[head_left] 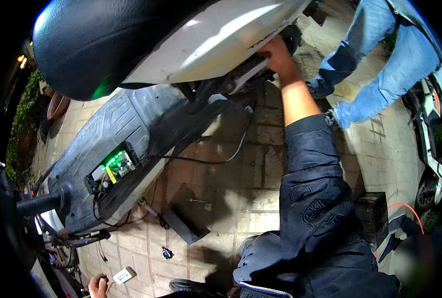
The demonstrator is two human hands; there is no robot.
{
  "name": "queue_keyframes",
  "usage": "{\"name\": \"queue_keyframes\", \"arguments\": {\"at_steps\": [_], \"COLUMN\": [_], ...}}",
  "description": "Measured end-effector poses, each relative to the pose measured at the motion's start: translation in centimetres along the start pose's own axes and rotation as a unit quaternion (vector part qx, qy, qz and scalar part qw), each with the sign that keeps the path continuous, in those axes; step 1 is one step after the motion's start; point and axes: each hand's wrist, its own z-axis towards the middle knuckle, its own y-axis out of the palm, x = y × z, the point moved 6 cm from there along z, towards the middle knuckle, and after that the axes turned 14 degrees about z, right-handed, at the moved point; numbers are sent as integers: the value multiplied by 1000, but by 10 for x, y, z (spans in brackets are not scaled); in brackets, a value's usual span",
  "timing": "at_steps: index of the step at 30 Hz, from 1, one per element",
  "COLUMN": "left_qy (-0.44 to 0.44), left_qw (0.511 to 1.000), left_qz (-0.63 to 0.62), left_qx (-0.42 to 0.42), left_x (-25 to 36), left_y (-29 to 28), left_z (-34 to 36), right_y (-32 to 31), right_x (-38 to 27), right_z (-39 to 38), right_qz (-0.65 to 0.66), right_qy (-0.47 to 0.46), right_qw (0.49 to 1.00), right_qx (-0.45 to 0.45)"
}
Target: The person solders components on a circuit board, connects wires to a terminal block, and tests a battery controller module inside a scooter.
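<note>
Right hand [279, 57] up at the lower edge of a glossy white curved plastic side panel [216, 47] of a scooter; fingertips partly hidden, can't tell if gripping. Padded black leather-like seat [97, 47] is up-left of those fingers; ribbed matte grey plastic footboard [111, 111] down-left, with a green-lit circuit board [124, 164] in its rectangular opening. Thin smooth black cable [211, 160] loops below the right fingers. Left hand [98, 286], cut by the bottom edge, fingers curled, grip unclear; small white rectangular block with dark marks [124, 275] just right of them. Angular dark trough-like piece [182, 224] farther up-right of the left fingers, on light blocky paving [141, 260]. Wrinkled blue denim legs [405, 72] of another person right of right fingers.
</note>
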Motion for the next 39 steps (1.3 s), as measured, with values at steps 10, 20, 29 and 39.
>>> {"name": "queue_keyframes", "arguments": {"at_steps": [10,20,29,39], "left_qy": [99,282,364,367], "left_qw": [994,921,889,900], "left_qz": [23,193,239,162], "left_qx": [42,188,144,168], "left_x": [161,267,284,275], "left_y": [7,-3,18,10], "left_z": [7,61,139,140], "right_y": [-59,-74,-41,-3], "right_x": [138,167,151,12], "right_z": [-37,-38,-38,-4], "right_qz": [272,305,261,-190], "right_qy": [228,242,363,7], "right_qw": [933,921,880,976], "right_qx": [52,5,161,-101]}}
